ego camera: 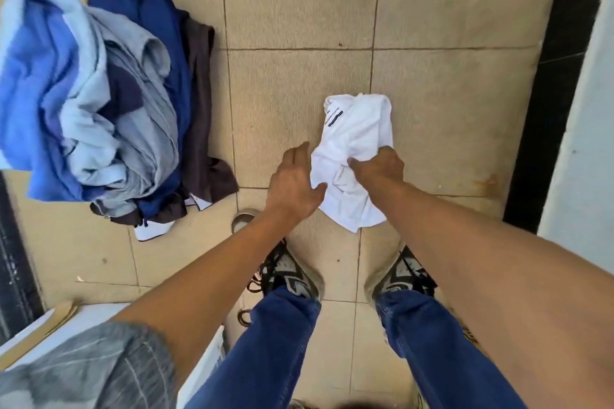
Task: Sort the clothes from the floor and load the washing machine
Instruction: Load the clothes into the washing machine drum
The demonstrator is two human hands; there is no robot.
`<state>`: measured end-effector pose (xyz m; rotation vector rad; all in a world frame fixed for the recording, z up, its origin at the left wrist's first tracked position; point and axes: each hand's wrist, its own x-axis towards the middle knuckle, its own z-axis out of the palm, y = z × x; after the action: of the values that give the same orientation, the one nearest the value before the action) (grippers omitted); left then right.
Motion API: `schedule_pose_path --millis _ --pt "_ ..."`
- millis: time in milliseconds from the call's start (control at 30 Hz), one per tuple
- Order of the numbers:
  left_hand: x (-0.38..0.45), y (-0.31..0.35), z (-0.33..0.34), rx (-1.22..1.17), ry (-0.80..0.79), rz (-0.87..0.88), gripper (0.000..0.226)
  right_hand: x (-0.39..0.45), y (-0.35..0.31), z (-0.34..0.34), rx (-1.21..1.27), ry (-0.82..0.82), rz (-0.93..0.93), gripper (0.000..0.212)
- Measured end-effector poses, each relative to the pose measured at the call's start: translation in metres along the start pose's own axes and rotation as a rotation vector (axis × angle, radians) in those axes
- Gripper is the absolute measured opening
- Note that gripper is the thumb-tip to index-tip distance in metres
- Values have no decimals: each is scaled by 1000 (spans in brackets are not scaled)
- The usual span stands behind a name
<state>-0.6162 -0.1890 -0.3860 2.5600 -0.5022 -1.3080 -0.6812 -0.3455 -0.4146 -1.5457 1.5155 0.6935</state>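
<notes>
A floor of beige square tiles (pixel 299 10) with dark grout lines is seen from above, bounded on the right by a black strip (pixel 545 109) and a white wall (pixel 584 143). One pile of clothes (pixel 99 103) lies at the left, made of light blue, royal blue, navy, grey and dark brown garments. One white garment (pixel 357 143) is held above the tiles in front of two grey sneakers (pixel 292 271); it is crumpled, with a small dark mark near its upper edge. The right hand (pixel 378 168) is clenched on its middle. The left hand (pixel 294 183) is spread, fingers relaxed, thumb touching the cloth's edge. Two legs in blue jeans (pixel 265 349) are visible below.
</notes>
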Motion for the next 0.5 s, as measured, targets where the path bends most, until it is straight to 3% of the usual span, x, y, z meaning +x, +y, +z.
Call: schedule_pose_path --millis 67,100,200,267,333,433,500 --pt "8 3 -3 -2 8 15 95 -1 5 5 2 88 -77 29" --pt "9 3 -5 6 6 26 97 -5 6 5 13 121 -111 25" --pt "8 6 -2 61 -14 66 106 -26 9 -2 121 137 -231 46" --pt "-13 15 -10 52 -17 110 104 -60 3 -21 160 106 -323 44" --pt "-39 31 -25 -9 2 208 83 -94 -3 -45 222 81 -398 40" --pt "-79 59 -62 -138 71 333 27 -151 -19 -91 277 49 -470 36" --pt "-111 80 -97 -215 103 374 15 -190 -32 -125 321 62 -494 37"
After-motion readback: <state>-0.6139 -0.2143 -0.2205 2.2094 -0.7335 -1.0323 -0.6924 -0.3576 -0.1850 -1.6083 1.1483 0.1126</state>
